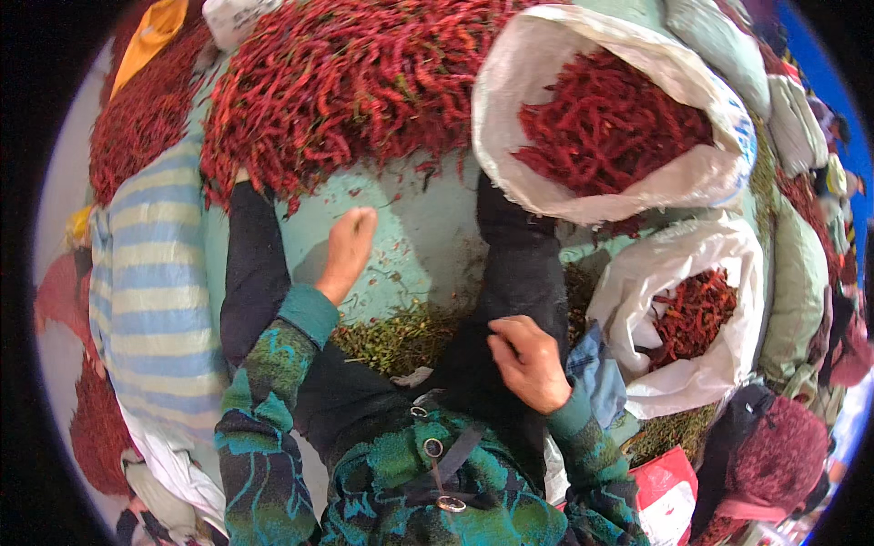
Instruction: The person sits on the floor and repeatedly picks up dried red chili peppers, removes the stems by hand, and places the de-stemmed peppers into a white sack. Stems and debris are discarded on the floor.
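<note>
My left hand [350, 244] is over the pale green floor [317, 194], between my legs and just short of a large heap of red chili peppers [355, 82]. Its fingers are curled in and slightly blurred, so whether anything is inside is hidden. Above my right thigh, my right hand [529, 362] is loosely bent with a gap between thumb and forefinger, and no object shows in it. Green stems and scraps [392, 338] lie in a pile between my thighs. An open white woven sack [502, 130] holding red chilies [614, 130] stands beyond my right knee.
Nearer on the right, a smaller white sack [618, 327] contains darker dried chilies [696, 317]. A full blue-striped sack [157, 286] flanks my left leg. At lower right is a person in a dark red fuzzy hat [778, 450], near a red-and-white bag [666, 498].
</note>
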### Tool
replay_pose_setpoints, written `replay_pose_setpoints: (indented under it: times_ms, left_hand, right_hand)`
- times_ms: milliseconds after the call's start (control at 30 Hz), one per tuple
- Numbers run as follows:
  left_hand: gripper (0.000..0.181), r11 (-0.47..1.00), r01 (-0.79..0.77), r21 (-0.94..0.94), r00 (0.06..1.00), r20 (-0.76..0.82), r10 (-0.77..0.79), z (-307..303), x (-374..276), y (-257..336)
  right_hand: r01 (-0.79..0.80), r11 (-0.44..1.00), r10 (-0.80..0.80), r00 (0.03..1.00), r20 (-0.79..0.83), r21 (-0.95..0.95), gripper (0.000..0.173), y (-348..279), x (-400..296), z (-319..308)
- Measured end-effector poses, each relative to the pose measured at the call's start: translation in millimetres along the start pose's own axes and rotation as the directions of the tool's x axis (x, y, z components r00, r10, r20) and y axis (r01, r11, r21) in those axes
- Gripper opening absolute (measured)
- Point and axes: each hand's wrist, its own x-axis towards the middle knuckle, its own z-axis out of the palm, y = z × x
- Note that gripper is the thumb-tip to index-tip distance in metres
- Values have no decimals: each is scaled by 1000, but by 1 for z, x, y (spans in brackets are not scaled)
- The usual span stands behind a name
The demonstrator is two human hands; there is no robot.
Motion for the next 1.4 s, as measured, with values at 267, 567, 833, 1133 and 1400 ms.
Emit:
replay_pose_setpoints:
  times_ms: [267, 567, 833, 1133, 1400]
  left_hand:
    - [61, 693, -363, 622, 931, 208, 301, -4, -23, -53]
    - [69, 817, -409, 406, 745, 666, 42, -2, -115, -41]
    - [51, 912, -350, 212, 809, 559, 181, -6, -157, -6]
    - [28, 994, -105, 16, 965, 243, 98, 0, -161, -22]
    - [23, 471, 319, -823, 816, -14, -577, -15, -136, -59]
  right_hand:
    - [306, 756, -153, 942, 297, -579, 25, 33, 119, 130]
    - [288, 728, -3, 909, 418, -622, 39, 44, 93, 149]
    - [-201, 736, 114, 978, -175, -646, 42, 80, 243, 123]
    - [-104, 729, -42, 980, -195, -677, 20, 124, 221, 177]
    - [-23, 866, 159, 960, 230, -500, 22, 22, 91, 192]
